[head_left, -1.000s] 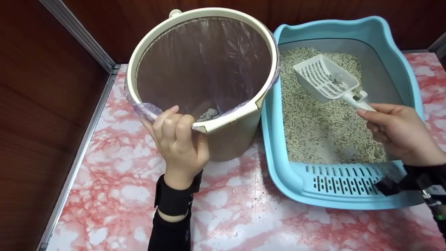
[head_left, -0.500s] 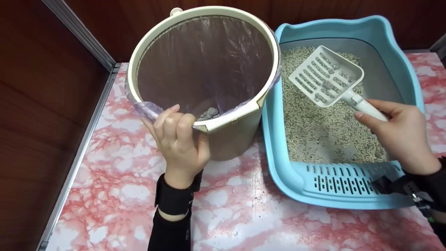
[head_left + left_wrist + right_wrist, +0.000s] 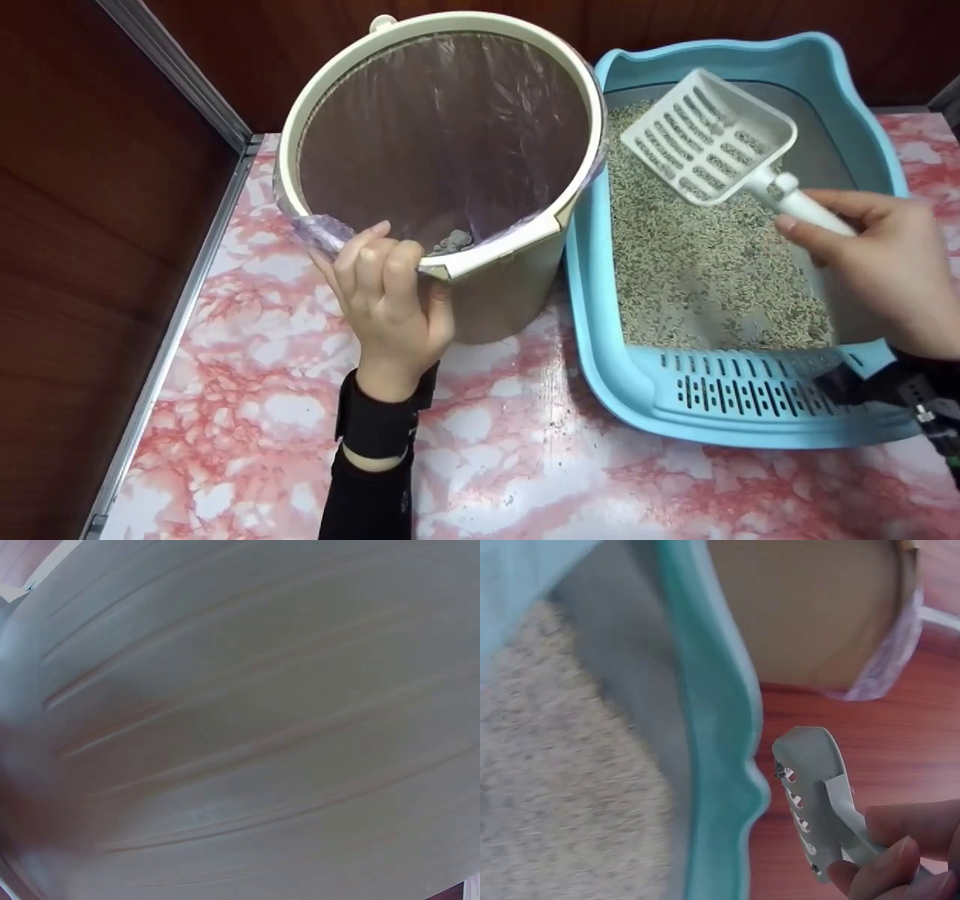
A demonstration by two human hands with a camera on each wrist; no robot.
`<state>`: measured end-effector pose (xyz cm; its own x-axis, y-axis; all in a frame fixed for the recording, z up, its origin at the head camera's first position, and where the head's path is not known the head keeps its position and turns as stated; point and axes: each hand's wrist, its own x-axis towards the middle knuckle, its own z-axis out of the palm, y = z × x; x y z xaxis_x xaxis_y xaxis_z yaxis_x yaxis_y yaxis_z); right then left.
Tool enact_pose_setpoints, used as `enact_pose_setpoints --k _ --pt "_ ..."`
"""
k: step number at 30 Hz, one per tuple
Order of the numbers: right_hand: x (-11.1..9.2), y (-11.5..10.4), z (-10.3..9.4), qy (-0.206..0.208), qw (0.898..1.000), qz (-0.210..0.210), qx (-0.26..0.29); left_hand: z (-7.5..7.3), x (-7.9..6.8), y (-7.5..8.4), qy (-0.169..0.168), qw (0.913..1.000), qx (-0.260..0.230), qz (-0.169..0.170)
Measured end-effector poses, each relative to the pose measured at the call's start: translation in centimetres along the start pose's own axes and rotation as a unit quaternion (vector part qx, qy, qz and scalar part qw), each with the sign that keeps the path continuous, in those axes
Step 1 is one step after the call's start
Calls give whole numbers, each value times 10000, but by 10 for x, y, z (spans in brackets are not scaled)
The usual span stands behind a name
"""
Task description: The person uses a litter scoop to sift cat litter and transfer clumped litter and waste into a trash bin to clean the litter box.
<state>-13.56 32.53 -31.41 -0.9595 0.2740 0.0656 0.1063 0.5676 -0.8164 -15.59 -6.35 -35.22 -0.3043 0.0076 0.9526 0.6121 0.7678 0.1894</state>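
Observation:
My left hand (image 3: 390, 300) grips the front rim of a beige trash bin (image 3: 510, 300), fingers curled over its purple liner (image 3: 465, 97). Grey clumps (image 3: 454, 241) lie at the bottom of the bin. The bin's ribbed wall (image 3: 262, 712) fills the left wrist view. My right hand (image 3: 892, 262) holds a white slotted litter scoop (image 3: 709, 154) by its handle, raised over a blue litter box (image 3: 592, 315) of pellet litter (image 3: 697, 262). In the right wrist view, fingers (image 3: 900, 825) pinch the handle, and small dark bits show at the scoop's slots.
The bin stands close against the left side of the litter box on a red-and-white marbled surface (image 3: 285, 412). Dark wood panels (image 3: 97, 262) rise at the left and back, with a metal strip (image 3: 187, 300) along the left edge. A few crumbs lie in front.
My right hand has lifted the scoop and turned it so that its slotted bottom faces the head camera more. Grey bits in the scoop have shifted. My left hand stays on the rim.

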Motion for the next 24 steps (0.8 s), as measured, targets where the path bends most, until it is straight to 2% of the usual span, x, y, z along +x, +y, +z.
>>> enact_pose_setpoints --k 5,8,9,11,12,13,14,15,17,18,19,20,24 --pt "26 -15 -14 -89 9982 -134 578 2 0 1 -14 10000 15 -77" --pt "37 -35 -14 -58 9967 -456 672 3 0 1 -14 10000 18 -66" --pt "37 -45 -11 33 9958 -651 644 4 -1 0 -19 10000 19 -43" --pt "36 -63 2 300 9873 -1509 385 5 -1 0 -28 10000 16 2" --pt "34 -72 10 465 9773 -2066 51 5 -1 0 -34 10000 35 10" --pt "32 -78 20 615 9603 -2699 -355 6 -1 0 -43 10000 32 19" --pt "30 -84 29 765 9355 -3355 -801 6 0 0 -50 10000 36 28" --pt "30 -87 38 899 9042 -3967 -1304 7 0 0 -55 10000 36 23" --pt "28 -92 51 1101 8416 -4819 -2178 8 0 0 -67 10000 34 1" --pt "28 -93 55 1145 8187 -5057 -2468 8 0 0 -66 10000 29 -8" --pt "28 -94 57 1144 8024 -5211 -2675 8 0 0 -73 10000 32 -12" --pt "28 -95 58 1103 7956 -5267 -2784 9 0 1 -83 10000 49 -17" --pt "28 -93 56 1093 7965 -5263 -2768 10 -2 2 -138 9998 128 -42"
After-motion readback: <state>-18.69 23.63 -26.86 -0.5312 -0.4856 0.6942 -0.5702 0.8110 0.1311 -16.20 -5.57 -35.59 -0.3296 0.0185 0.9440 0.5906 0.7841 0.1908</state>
